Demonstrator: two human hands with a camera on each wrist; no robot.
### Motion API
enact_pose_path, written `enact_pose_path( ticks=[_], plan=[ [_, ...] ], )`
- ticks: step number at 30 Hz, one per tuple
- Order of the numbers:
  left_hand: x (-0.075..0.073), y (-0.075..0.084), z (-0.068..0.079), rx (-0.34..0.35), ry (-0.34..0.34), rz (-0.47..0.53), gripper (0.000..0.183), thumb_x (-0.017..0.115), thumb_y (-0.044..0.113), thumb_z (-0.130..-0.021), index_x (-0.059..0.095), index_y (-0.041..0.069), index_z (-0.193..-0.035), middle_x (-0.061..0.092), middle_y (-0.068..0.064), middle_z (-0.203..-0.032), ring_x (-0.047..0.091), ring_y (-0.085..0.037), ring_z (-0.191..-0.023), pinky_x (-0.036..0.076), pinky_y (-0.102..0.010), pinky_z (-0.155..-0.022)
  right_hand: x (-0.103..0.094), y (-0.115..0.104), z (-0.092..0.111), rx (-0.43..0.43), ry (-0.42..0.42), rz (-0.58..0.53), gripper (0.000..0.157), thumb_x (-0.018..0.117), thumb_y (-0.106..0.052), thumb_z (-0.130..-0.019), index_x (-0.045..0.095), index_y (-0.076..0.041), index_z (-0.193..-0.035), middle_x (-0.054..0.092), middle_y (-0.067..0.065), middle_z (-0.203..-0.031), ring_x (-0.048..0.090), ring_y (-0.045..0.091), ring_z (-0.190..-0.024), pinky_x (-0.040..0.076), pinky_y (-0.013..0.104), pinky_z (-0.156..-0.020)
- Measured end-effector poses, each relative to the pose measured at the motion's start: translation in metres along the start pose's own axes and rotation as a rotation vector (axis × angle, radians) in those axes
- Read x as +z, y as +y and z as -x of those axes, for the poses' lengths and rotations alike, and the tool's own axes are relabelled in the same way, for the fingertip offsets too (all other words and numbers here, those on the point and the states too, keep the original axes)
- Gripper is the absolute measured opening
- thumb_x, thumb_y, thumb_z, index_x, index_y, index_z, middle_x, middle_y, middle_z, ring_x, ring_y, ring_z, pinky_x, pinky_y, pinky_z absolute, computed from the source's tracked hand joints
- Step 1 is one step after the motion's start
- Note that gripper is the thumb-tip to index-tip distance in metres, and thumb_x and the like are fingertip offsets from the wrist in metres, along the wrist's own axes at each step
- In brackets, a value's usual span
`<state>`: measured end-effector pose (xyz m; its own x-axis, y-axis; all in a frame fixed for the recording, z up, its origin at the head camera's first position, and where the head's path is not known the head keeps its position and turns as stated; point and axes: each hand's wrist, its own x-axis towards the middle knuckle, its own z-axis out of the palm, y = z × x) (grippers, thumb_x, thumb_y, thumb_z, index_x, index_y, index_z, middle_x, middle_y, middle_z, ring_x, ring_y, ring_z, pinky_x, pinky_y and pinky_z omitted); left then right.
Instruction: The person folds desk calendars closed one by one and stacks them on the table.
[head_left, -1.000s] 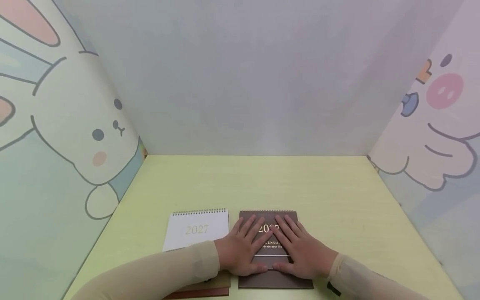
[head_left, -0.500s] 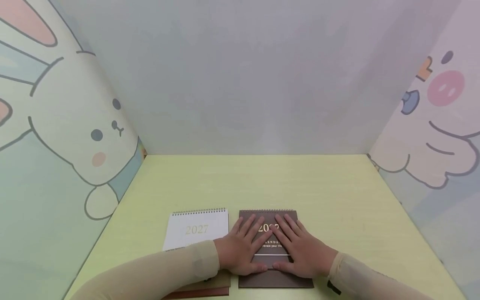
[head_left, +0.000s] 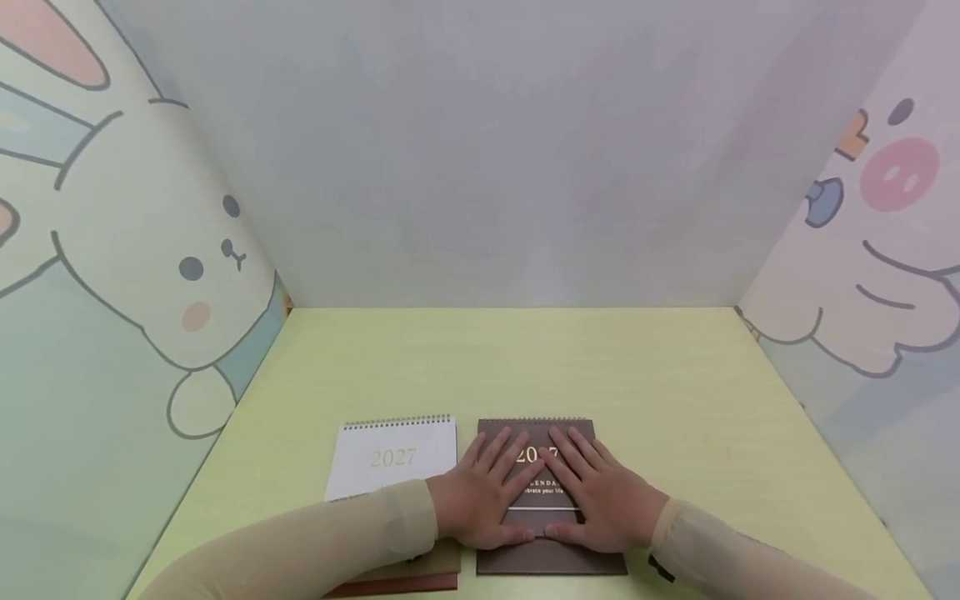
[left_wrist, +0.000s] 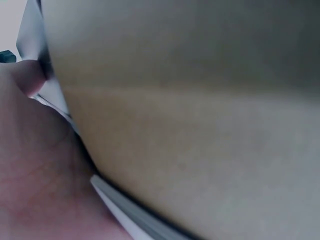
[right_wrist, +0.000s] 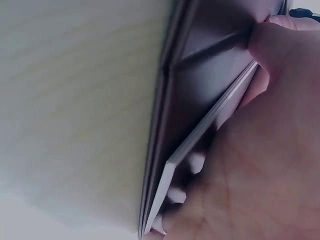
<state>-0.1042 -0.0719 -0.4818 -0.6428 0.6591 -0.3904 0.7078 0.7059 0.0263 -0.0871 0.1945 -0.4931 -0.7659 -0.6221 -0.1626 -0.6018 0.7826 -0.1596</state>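
Note:
A dark brown spiral-bound 2027 desk calendar [head_left: 551,560] lies near the front of the table. My left hand [head_left: 476,508] rests on its left half, fingers straight and spread. On its right half my right hand [head_left: 609,500] presses flat in the same way, with the thumbs nearly meeting at the lower cover. In the right wrist view, the calendar's page block [right_wrist: 200,132] sits at an angle over its folded brown base [right_wrist: 200,95], beside my palm. A white 2027 calendar [head_left: 393,442] lies to the left, partly covered by my left forearm.
A tan board [head_left: 442,560] and a reddish-brown edge [head_left: 420,585] show below the white calendar, under the forearm. The pale yellow table [head_left: 517,358] meets a plain back wall [head_left: 510,167]. Side walls carry cartoon animals, a rabbit [head_left: 150,217] and a pig [head_left: 900,217].
Both hands stay on the brown calendar with almost no movement. The right wrist has shifted very slightly left, and the head view has tilted a little.

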Motion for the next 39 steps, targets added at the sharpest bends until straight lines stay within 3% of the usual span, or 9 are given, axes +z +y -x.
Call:
enact_pose_path(
  ticks=[39],
  plan=[
    [0.003, -0.0014, -0.0016, 0.0, 0.003, -0.009, 0.095, 0.032, 0.089, -0.114, 0.007, 0.04, -0.192, 0.002, -0.003, -0.203, 0.007, -0.032, -0.19, 0.022, -0.062, -0.152, 0.0017, -0.0005, 0.0011, 0.01, -0.006, -0.051, 0.107, 0.059, -0.084, -0.11, 0.04, -0.011, -0.185, 0.03, 0.023, -0.196, 0.033, 0.055, -0.18, 0.042, 0.078, -0.137]
  ],
)
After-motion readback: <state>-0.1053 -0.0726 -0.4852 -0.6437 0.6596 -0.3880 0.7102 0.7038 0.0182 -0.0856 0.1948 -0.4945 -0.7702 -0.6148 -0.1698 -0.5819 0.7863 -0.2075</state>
